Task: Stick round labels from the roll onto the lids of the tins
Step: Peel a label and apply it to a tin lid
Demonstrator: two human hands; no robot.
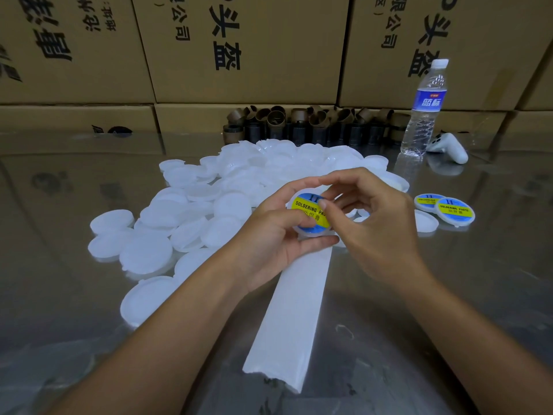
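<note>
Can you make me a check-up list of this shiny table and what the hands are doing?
Surface: table, shiny and reflective.
Job's things: lid held up, label partly on; pile of plain white lids left; two labelled lids right; backing strip in front.
Clutter: water bottle, white controller, brown cardboard rings at back.
Hands: left hand grips the lid; right hand pinches the label's edge.
Cables: nothing seen.
Surroundings: stacked cardboard boxes behind.
</note>
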